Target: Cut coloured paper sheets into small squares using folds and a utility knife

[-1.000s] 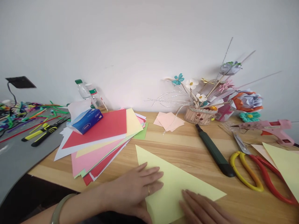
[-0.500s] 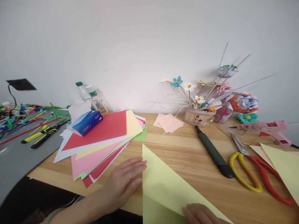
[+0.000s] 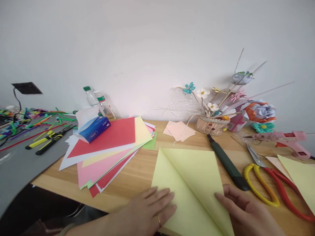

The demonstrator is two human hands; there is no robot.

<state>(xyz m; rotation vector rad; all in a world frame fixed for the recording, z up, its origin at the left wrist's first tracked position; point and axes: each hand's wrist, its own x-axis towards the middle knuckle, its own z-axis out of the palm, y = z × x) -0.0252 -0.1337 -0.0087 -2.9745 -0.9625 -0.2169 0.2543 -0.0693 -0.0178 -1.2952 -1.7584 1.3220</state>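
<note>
Yellow, diagonally creased paper (image 3: 190,183) is pressed onto the wood-grained bench (image 3: 134,177) by the flattened left hand (image 3: 152,209) and pinched at its edge by the right hand (image 3: 246,209).

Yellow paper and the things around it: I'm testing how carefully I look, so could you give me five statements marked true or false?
1. The left hand rests on the yellow paper. True.
2. The right hand holds the scissors. False: it touches the yellow paper's right edge.
3. The yellow paper is creased diagonally. True.
4. The tissue pack sits on the grey mat. False: it lies on a red sheet.
5. The dark green tool lies between the yellow paper and the scissors. True.
</note>
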